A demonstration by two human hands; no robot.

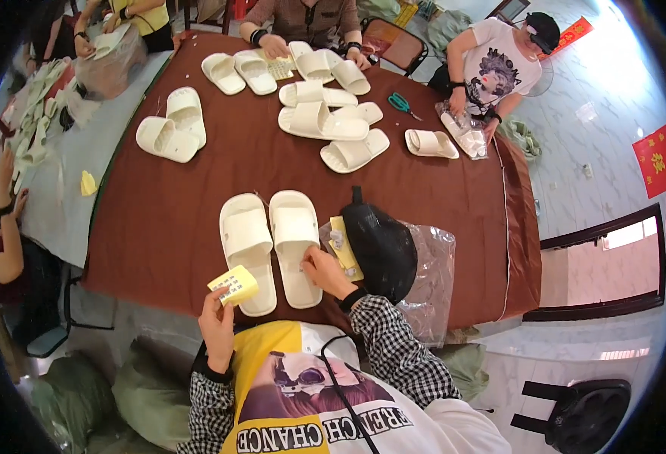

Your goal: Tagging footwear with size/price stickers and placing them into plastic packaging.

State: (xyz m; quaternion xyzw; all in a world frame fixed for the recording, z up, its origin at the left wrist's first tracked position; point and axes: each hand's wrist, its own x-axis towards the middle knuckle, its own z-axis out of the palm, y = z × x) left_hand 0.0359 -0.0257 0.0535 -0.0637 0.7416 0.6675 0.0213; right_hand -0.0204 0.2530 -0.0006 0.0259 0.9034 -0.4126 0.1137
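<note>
Two cream slide slippers lie side by side at the near edge of the brown table (pixel 166 219): a left slipper (pixel 247 246) and a right slipper (pixel 294 242). My left hand (pixel 217 321) holds up a small yellow sheet of stickers (pixel 234 285) in front of the left slipper's heel. My right hand (pixel 325 271) rests its fingertips on the heel part of the right slipper, fingers pinched together. A black cap (pixel 382 246) lies just right of that hand, over a clear plastic bag (pixel 427 272) and a yellow card (pixel 344 246).
Several more cream slippers (pixel 322 121) lie across the far half of the table, with green scissors (pixel 401 102). Other people sit around the table handling slippers and bags. A grey table (pixel 60 204) adjoins on the left. Green sacks (pixel 144 393) sit on the floor.
</note>
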